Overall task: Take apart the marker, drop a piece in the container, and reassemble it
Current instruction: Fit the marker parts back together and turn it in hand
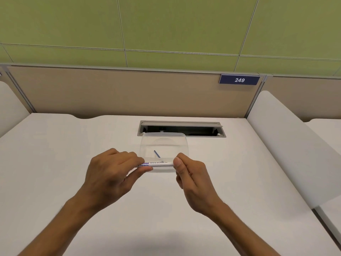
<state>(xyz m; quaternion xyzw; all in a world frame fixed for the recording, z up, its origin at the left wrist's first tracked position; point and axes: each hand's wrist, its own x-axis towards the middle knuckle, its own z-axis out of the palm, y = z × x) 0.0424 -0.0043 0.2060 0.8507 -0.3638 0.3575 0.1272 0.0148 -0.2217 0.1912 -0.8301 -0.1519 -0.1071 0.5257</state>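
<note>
A white whiteboard marker (pixel 159 164) with blue lettering is held level just above the near rim of a clear plastic container (pixel 181 140). My left hand (pixel 112 172) grips the marker's left end, which is hidden in the fingers. My right hand (pixel 190 174) pinches its right end between thumb and fingers. Inside the container lies a thin blue stick-like piece (pixel 157 153), slanted. Whether the marker's cap or end plug is on cannot be seen.
The white desk (pixel 73 145) has a recessed cable slot (pixel 181 128) right behind the container. A beige partition with a blue "249" sign (pixel 239 80) closes the back. White side dividers (pixel 287 145) stand left and right.
</note>
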